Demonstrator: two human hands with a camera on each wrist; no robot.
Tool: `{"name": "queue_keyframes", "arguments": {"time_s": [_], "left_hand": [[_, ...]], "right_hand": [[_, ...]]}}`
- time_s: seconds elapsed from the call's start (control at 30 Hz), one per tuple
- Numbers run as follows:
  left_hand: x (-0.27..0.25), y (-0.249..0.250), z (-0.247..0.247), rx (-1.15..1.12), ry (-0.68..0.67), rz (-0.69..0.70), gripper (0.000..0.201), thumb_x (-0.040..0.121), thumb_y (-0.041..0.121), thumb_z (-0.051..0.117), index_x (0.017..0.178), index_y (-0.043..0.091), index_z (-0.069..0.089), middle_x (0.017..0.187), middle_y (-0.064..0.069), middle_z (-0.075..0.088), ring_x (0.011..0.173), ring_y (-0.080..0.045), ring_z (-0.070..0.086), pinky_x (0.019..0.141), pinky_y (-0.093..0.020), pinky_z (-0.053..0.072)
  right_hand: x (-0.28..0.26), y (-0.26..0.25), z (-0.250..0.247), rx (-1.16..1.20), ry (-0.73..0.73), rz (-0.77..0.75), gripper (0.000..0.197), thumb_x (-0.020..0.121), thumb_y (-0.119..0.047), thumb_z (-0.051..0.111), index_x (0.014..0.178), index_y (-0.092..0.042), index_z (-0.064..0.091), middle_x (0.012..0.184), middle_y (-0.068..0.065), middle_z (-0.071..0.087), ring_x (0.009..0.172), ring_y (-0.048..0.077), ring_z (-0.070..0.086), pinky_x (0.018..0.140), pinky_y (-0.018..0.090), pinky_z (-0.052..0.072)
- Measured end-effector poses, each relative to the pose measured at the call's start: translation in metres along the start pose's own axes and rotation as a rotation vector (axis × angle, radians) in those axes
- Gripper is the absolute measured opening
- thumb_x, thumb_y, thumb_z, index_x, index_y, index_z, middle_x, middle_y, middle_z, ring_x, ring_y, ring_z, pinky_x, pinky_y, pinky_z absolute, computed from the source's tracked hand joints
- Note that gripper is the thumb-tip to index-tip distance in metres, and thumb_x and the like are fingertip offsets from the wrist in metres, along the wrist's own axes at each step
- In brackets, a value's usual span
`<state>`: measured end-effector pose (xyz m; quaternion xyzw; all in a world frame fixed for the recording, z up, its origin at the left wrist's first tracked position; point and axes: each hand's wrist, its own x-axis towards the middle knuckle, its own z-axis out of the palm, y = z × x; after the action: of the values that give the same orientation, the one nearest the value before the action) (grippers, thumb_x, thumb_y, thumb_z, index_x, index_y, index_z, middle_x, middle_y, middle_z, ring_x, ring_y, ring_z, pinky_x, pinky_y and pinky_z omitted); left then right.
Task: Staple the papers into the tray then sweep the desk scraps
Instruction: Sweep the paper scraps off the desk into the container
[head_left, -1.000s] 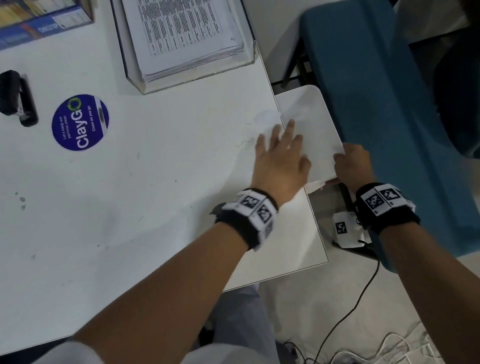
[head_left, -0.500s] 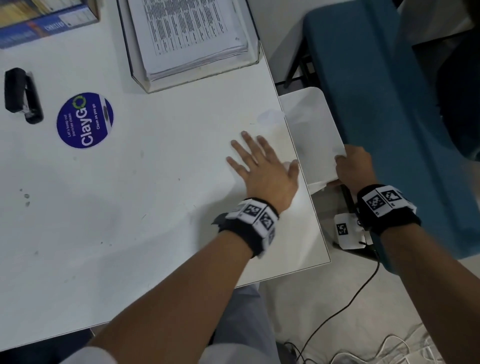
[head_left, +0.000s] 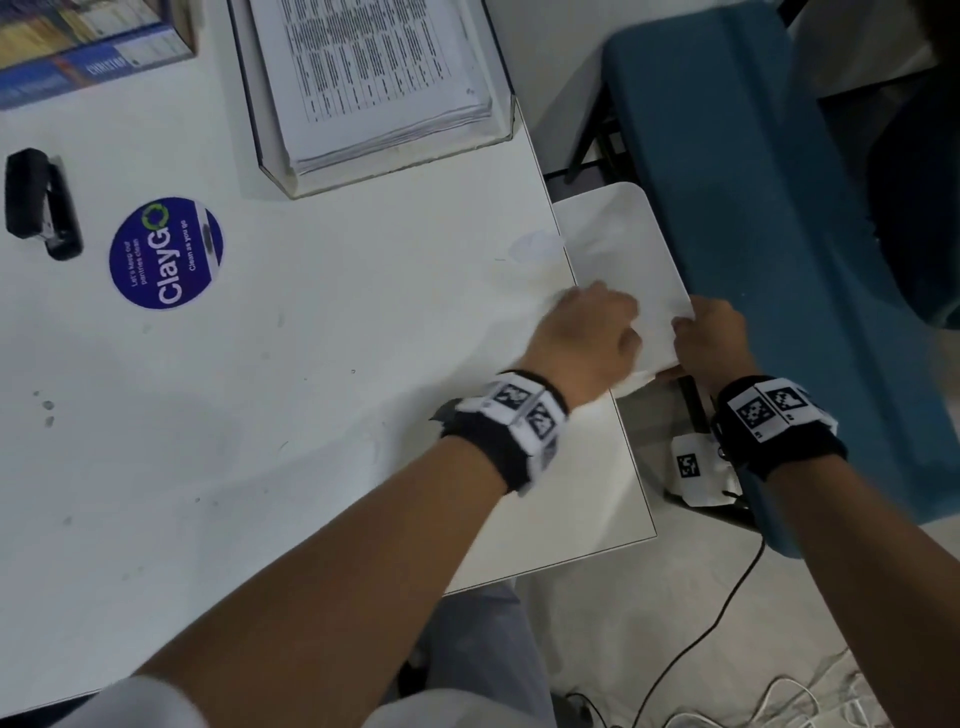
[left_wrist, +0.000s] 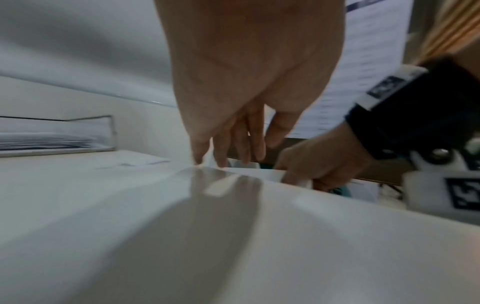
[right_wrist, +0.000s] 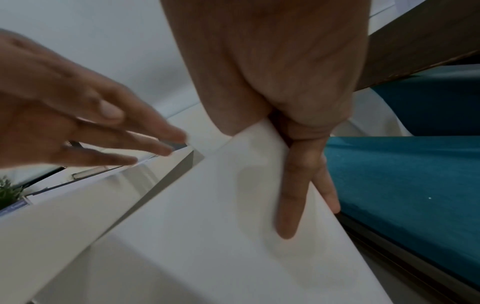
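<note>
My right hand (head_left: 706, 338) pinches a blank white sheet (head_left: 618, 249) and holds it level against the desk's right edge. In the right wrist view its fingers (right_wrist: 298, 185) lie under the sheet (right_wrist: 221, 216). My left hand (head_left: 587, 338) is at that edge, blurred, with straight fingers (left_wrist: 228, 148) whose tips touch the desk top beside the sheet. A pale scrap (head_left: 535, 244) lies on the desk near the edge, just beyond the left hand. The clear tray (head_left: 395, 174) with a stack of printed papers (head_left: 374, 67) stands at the back. A black stapler (head_left: 41, 202) lies far left.
A round blue ClayGo sticker (head_left: 166, 253) is on the white desk (head_left: 260, 415). A book or box (head_left: 88, 41) sits at the back left. A teal chair (head_left: 779, 260) stands close on the right, and a black cable (head_left: 701, 639) runs over the floor below.
My left hand drew back over the desk, then swept right to the edge beside the sheet. My right hand kept the sheet in place.
</note>
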<state>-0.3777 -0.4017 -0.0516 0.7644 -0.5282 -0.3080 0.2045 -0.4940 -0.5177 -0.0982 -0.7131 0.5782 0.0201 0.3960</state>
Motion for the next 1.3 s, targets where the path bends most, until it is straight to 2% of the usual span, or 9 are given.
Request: {"name": "queue_keyframes", "arguments": {"time_s": [0.13,0.27,0.43,0.63,0.73,0.87,0.93,1.07,1.3], "left_hand": [[-0.008,-0.047,-0.021,-0.027,0.455,-0.078,0.042,0.084,0.011,0.048,0.124,0.002,0.057,0.139,-0.016,0.051,0.131,-0.032,0.043,0.112,-0.038,0.032],[0.001,-0.050,-0.018,0.099,0.190,-0.358,0.070,0.098,0.037,0.037,0.151,0.001,0.009,0.162,-0.013,-0.001,0.148,-0.034,-0.006,0.119,-0.055,-0.001],[0.029,-0.006,0.016,0.215,0.023,-0.379,0.079,0.096,0.050,0.027,0.151,-0.001,0.000,0.157,-0.024,-0.016,0.143,-0.045,-0.020,0.116,-0.059,-0.006],[0.058,0.027,0.044,0.179,-0.124,-0.272,0.078,0.096,0.039,0.041,0.150,-0.004,0.004,0.160,-0.020,0.000,0.148,-0.036,-0.004,0.121,-0.045,-0.003],[0.053,0.035,0.033,0.158,-0.109,-0.153,0.062,0.095,0.029,0.042,0.147,0.002,0.024,0.158,-0.014,0.021,0.147,-0.033,0.010,0.121,-0.047,0.006],[0.018,0.015,-0.001,-0.110,0.184,-0.062,0.031,0.084,0.016,0.046,0.108,0.012,0.066,0.108,-0.011,0.070,0.103,-0.031,0.062,0.094,-0.037,0.047],[-0.003,-0.013,-0.014,-0.190,0.449,-0.032,0.029,0.077,0.010,0.049,0.097,0.007,0.070,0.098,-0.013,0.070,0.095,-0.031,0.064,0.086,-0.033,0.048],[-0.026,-0.062,-0.020,0.170,0.383,-0.360,0.059,0.093,0.029,0.042,0.145,0.002,0.033,0.157,-0.014,0.026,0.146,-0.030,0.019,0.115,-0.046,0.019],[0.002,-0.021,0.021,0.289,0.103,-0.438,0.084,0.094,0.055,0.022,0.150,-0.004,0.002,0.157,-0.025,-0.015,0.142,-0.049,-0.016,0.115,-0.064,-0.003]], "right_hand": [[0.001,0.000,0.000,0.057,-0.007,0.021,0.029,0.092,0.004,0.036,0.108,0.004,0.061,0.103,0.012,0.058,0.082,0.023,0.054,0.030,0.002,0.033],[0.002,-0.002,0.001,0.083,0.002,-0.003,0.029,0.092,0.004,0.037,0.106,0.006,0.061,0.110,0.021,0.062,0.080,0.021,0.052,0.028,0.000,0.028],[0.003,-0.003,0.001,0.033,0.014,-0.012,0.026,0.091,0.003,0.039,0.105,0.005,0.061,0.101,0.017,0.060,0.067,0.021,0.048,0.026,0.000,0.026],[0.003,-0.005,-0.003,0.005,-0.024,-0.058,0.013,0.087,0.006,0.047,0.087,0.014,0.057,0.077,0.015,0.055,0.051,0.002,0.045,0.027,0.001,0.028],[0.004,-0.003,-0.005,-0.039,-0.041,-0.057,0.021,0.086,0.010,0.046,0.068,0.000,0.048,0.062,0.006,0.047,0.049,0.007,0.043,0.026,0.002,0.026],[0.006,-0.004,-0.005,-0.055,-0.013,-0.029,0.015,0.086,0.008,0.042,0.085,0.011,0.057,0.078,0.020,0.059,0.061,0.028,0.055,0.034,0.011,0.035],[0.006,-0.004,-0.004,-0.101,-0.031,-0.042,0.021,0.086,0.005,0.048,0.101,0.016,0.058,0.099,0.030,0.063,0.087,0.040,0.061,0.050,0.022,0.039],[0.005,-0.004,-0.005,-0.056,-0.014,-0.027,0.026,0.091,0.003,0.039,0.108,0.010,0.058,0.099,0.022,0.062,0.079,0.030,0.055,0.038,0.005,0.034],[0.004,-0.004,-0.004,-0.083,0.024,-0.021,0.025,0.090,0.001,0.041,0.103,0.008,0.060,0.104,0.020,0.065,0.090,0.030,0.060,0.073,0.024,0.039]]}}
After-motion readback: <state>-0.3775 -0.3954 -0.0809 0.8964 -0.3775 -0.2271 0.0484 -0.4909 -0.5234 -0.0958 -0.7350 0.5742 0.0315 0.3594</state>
